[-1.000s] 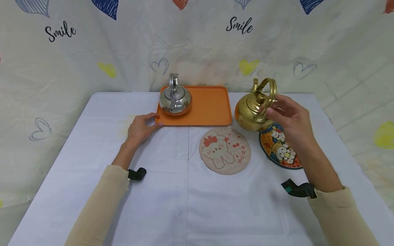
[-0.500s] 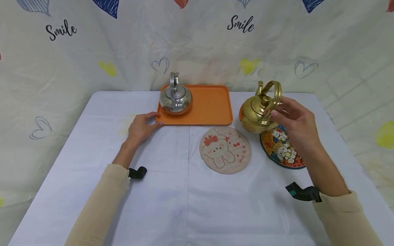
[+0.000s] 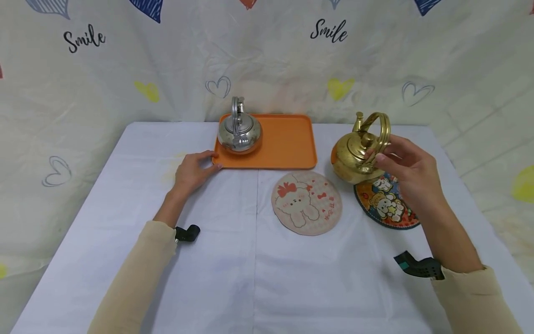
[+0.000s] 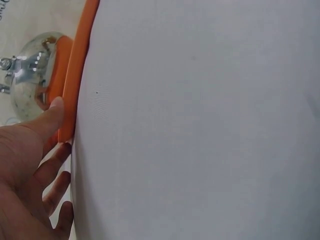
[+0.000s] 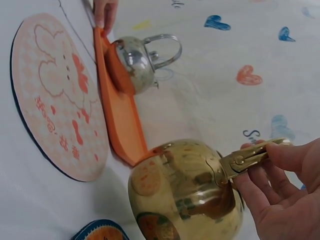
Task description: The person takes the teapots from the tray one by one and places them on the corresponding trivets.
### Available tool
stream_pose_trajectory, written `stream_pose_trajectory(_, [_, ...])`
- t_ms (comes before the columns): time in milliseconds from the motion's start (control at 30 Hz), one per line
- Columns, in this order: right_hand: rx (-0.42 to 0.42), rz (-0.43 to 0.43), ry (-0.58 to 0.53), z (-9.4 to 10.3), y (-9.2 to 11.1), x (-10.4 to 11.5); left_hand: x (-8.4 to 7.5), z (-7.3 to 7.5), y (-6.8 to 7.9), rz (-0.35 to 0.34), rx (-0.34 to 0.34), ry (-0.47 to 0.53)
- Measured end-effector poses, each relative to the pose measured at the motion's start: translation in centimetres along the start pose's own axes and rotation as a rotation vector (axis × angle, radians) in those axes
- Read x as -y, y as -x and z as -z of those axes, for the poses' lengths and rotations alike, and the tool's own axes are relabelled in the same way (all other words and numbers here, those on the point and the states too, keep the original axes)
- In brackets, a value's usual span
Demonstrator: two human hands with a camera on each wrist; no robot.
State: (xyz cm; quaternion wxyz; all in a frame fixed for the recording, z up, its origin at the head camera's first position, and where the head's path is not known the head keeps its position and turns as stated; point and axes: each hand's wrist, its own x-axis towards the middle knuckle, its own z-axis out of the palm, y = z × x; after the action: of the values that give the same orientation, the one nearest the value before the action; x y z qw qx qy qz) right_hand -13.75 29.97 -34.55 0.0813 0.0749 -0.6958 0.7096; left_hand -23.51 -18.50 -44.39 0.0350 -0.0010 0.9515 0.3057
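Observation:
My right hand (image 3: 417, 174) grips the side of the handle of a shiny gold kettle (image 3: 351, 155), thumb on one side and fingers on the other. The kettle hangs above the table and overlaps the back of a colourful bear-print mat (image 3: 388, 206). At the left front corner of an orange tray (image 3: 288, 141), my left hand (image 3: 188, 174) holds the rim; the thumb (image 4: 52, 117) lies over it, with fingertips low against the corner. A silver kettle (image 3: 239, 134) stands upright on the tray's left part.
A round pale pink rabbit-print mat (image 3: 306, 203) lies in front of the tray, left of the bear mat. White cloth (image 3: 208, 278) covers the table. Behind the table's back edge hangs a patterned backdrop (image 3: 275, 55).
The right hand has carried the gold kettle to the right and slightly toward the front, closer over the bear mat. The left hand stays at the tray corner.

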Motion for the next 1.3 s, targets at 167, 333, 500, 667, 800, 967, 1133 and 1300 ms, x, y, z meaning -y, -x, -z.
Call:
stream_pose_trajectory(167, [-0.004, -0.002, 0.015, 0.3, 0.3, 0.2, 0.0, -0.2, 0.1, -0.005, -0.001, -0.002])
stream_pose_trajectory(333, [-0.006, 0.013, -0.019, 0.5, 0.5, 0.3, 0.0, -0.2, 0.2, -0.012, -0.006, -0.005])
stream_pose_trajectory(500, [-0.017, 0.022, -0.012, 1.0, 0.8, 0.3, -0.1, -0.1, 0.1, -0.015, -0.007, -0.011])
stream_pose_trajectory(667, [-0.016, 0.053, -0.015, 1.6, 1.0, 0.3, 0.0, -0.1, 0.0, -0.019, -0.008, -0.013])
stream_pose_trajectory(800, [-0.007, 0.066, -0.035, 2.0, 1.0, 0.3, -0.1, 0.0, 0.0, -0.012, -0.010, -0.014])
stream_pose_trajectory(967, [-0.005, 0.059, -0.078, 2.4, 1.2, 0.3, -0.2, 0.0, 0.2, -0.002, -0.006, -0.017])
stream_pose_trajectory(1133, [-0.008, 0.066, -0.106, 2.8, 1.5, 0.2, -0.1, 0.0, 0.1, -0.004, -0.006, -0.018])
stream_pose_trajectory(1300, [-0.021, 0.075, -0.092, 3.1, 1.6, 0.1, 0.1, -0.2, -0.3, 0.001, -0.006, -0.023])
